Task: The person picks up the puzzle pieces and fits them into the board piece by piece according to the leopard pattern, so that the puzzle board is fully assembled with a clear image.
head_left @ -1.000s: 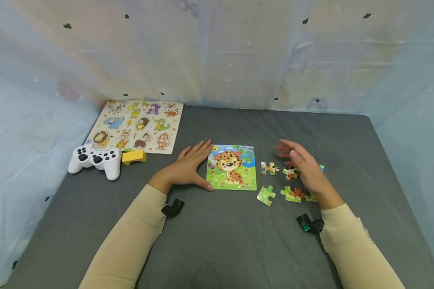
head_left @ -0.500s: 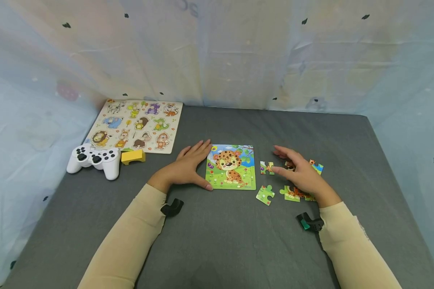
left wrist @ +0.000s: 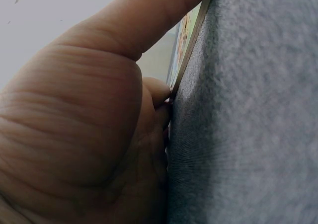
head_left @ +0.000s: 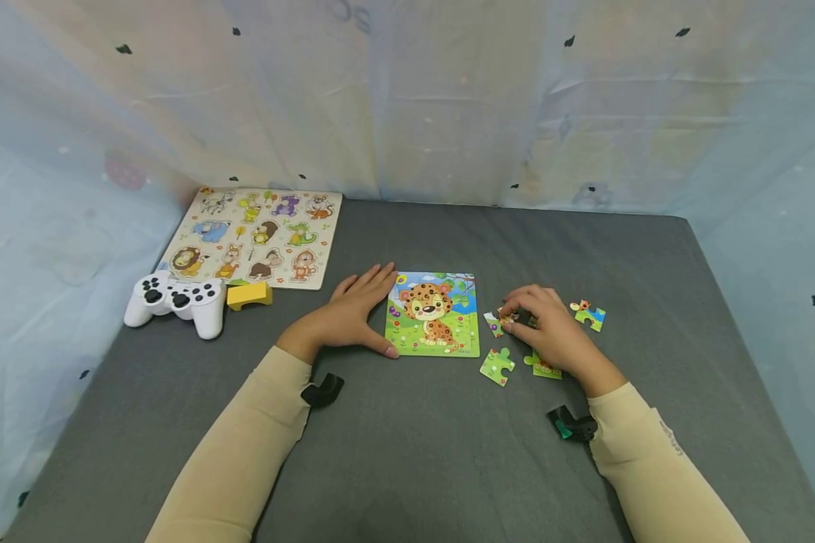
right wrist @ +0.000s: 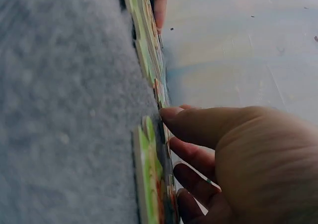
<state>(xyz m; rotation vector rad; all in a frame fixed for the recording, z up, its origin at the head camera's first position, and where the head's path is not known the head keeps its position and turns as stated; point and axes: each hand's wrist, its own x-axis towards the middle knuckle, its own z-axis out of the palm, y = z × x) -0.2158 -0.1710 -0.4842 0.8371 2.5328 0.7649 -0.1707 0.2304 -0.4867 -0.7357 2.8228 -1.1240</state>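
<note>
A square puzzle board (head_left: 432, 320) with a spotted leopard cub lies on the grey table. My left hand (head_left: 349, 313) rests on the cloth with straight, spread fingers, thumb and fingertips at the board's left edge; the left wrist view shows the thumb against that edge (left wrist: 185, 42). Right of the board, my right hand (head_left: 550, 332) pinches a jigsaw piece (head_left: 493, 324) between thumb and fingers, its right part covered by them. Below lie a green corner piece (head_left: 498, 367) and a green-and-orange piece (head_left: 545, 369), partly under the hand. Another piece (head_left: 589, 315) lies to the right.
At the back left lies an animal peg board (head_left: 258, 237). A white game controller (head_left: 176, 302) and a yellow arch block (head_left: 250, 295) sit at its front edge. Pale sheeting (head_left: 448, 113) hangs behind the table (head_left: 407, 452).
My right hand has moved left and down onto the jigsaw piece nearest the board and pinches it; that piece has turned slightly. The left hand has stayed at the board's edge.
</note>
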